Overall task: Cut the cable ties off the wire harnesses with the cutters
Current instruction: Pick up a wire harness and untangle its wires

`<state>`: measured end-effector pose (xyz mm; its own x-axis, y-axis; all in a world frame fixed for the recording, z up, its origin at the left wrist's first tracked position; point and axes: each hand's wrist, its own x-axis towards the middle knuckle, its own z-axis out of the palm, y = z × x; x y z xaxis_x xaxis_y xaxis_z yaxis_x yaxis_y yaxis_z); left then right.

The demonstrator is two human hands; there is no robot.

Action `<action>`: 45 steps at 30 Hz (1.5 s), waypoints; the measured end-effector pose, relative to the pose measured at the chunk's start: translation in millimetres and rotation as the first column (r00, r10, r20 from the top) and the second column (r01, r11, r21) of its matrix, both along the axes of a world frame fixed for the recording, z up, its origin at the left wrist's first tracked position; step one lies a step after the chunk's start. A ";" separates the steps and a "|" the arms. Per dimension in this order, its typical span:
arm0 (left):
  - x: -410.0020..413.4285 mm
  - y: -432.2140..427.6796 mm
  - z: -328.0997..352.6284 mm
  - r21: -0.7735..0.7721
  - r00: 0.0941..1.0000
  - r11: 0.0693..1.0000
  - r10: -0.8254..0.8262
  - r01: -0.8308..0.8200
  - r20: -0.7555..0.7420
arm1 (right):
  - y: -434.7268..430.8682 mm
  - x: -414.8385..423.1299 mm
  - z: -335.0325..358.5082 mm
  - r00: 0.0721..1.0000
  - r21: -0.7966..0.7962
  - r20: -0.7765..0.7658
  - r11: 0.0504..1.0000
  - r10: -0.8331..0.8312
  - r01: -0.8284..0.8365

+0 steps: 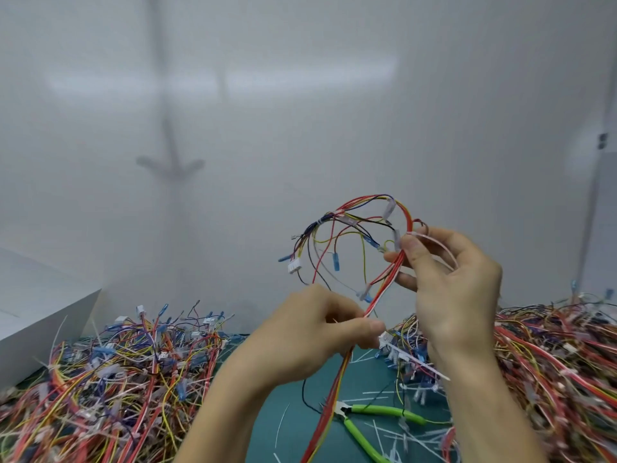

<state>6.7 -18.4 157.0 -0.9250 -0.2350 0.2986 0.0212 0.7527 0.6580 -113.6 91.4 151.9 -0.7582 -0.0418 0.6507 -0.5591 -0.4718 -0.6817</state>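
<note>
Left hand [320, 332] pinches the wire harness [385, 285] low; right hand [457, 279] grips it higher. Hold it taut before fetching the cutters [384, 411] from the tabletop [364, 372].

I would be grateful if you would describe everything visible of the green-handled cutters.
The cutters lie flat on the dark green mat, below the left hand and right hand, touched by neither. Two bright green, plastic-looking handles spread apart: one runs right, one toward the bottom edge. The small metal head points left, beside the hanging harness wires. White tie scraps lie around them.
</note>
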 end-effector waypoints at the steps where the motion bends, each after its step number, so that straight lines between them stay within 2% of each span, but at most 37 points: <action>1: -0.5 -0.5 -0.4 -0.006 1.000 1.000 0.000 0.000 -0.015 | -0.7 0.7 0.1 1.000 0.005 -0.020 1.000 0.005 -0.005; 3: -5.3 -1.3 -3.6 0.001 0.995 0.999 0.045 -0.045 -0.087 | -1.0 1.7 1.0 0.998 0.007 -0.062 1.000 0.022 -0.022; 7: -21.6 1.7 -16.2 0.271 0.975 0.962 0.084 -0.025 -0.206 | -1.3 -1.1 3.9 0.993 0.012 -0.100 0.998 0.065 -0.064; 10: -34.0 -0.5 -21.4 0.377 0.954 0.926 0.125 -0.013 -0.273 | -2.4 -5.1 3.7 0.994 0.043 -0.096 0.998 0.059 -0.055; 13: -44.2 -6.5 -17.3 0.485 0.903 0.874 0.233 -0.032 -0.360 | -6.0 -4.9 1.7 0.995 0.139 -0.093 0.990 0.042 -0.029; 16: -51.2 -13.2 -6.4 0.536 0.851 0.843 0.307 -0.036 -0.426 | -10.9 2.0 0.0 0.992 0.234 -0.111 0.972 0.060 -0.033; 24: -47.0 -26.1 -1.9 0.597 0.810 0.802 0.365 -0.024 -0.458 | -8.7 8.7 3.0 0.986 0.183 -0.053 0.973 0.156 -0.144; 26: -42.7 -30.9 -2.3 0.632 0.796 0.774 0.396 -0.023 -0.457 | -6.6 8.0 3.4 0.987 0.253 -0.028 0.956 0.160 -0.148; 28: -38.3 -35.6 -1.7 0.668 0.797 0.744 0.407 -0.005 -0.447 | -4.5 7.8 4.0 0.983 0.413 0.020 0.894 0.183 -0.175; 31: -32.3 -39.0 -1.5 0.702 0.828 0.711 0.369 0.040 -0.422 | -3.4 10.8 3.2 0.946 0.681 0.110 0.670 0.305 -0.295; 34: -27.5 -39.5 -2.4 0.696 0.845 0.717 0.342 0.048 -0.410 | -1.8 16.2 1.9 0.850 0.763 0.219 0.459 0.478 -0.455; 36: -25.1 -39.4 -2.1 0.684 0.848 0.728 0.334 0.044 -0.411 | -0.7 18.0 1.2 0.809 0.765 0.239 0.409 0.537 -0.497; 39: -21.5 -39.7 -0.6 0.695 0.856 0.716 0.325 0.056 -0.403 | -0.7 19.2 1.0 0.790 0.713 0.246 0.447 0.561 -0.540; 45: -17.4 -42.6 -7.3 0.753 0.879 0.655 0.321 0.063 -0.352 | 1.3 21.6 6.9 0.775 0.449 0.225 0.644 0.590 -0.620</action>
